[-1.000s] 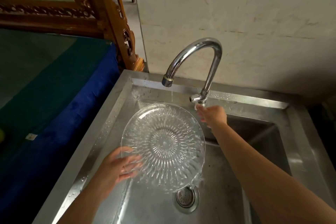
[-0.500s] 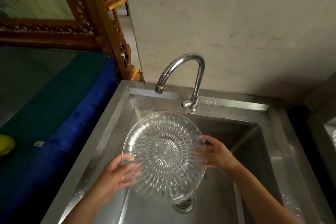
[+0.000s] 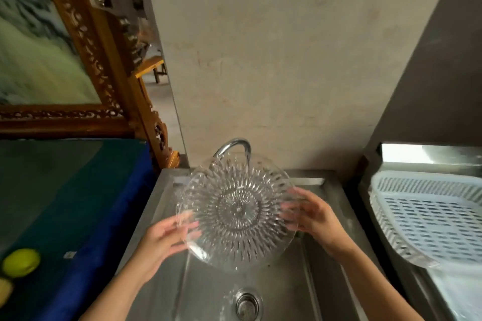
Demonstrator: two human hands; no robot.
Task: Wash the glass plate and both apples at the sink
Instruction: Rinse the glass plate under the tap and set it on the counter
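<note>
A clear glass plate point(image 3: 237, 210) with a cut starburst pattern is held tilted above the steel sink point(image 3: 307, 268). My left hand point(image 3: 167, 240) grips its lower left rim. My right hand point(image 3: 310, 216) grips its right rim. The chrome faucet point(image 3: 233, 147) shows just above and behind the plate, its spout partly hidden by the glass. A green apple point(image 3: 20, 262) lies on the dark green counter point(image 3: 52, 190) at the far left. A second, paler apple point(image 3: 4, 292) is cut off by the left edge just below it.
A white plastic dish rack point(image 3: 427, 214) stands on the steel counter to the right of the sink. The drain point(image 3: 246, 303) sits at the sink bottom. A carved wooden frame point(image 3: 104, 65) rises behind the left counter. A plain wall backs the sink.
My right hand left the faucet handle and took the plate's right rim. Both hands have lifted the plate higher, in front of the faucet. The view rose, revealing the rack and apples.
</note>
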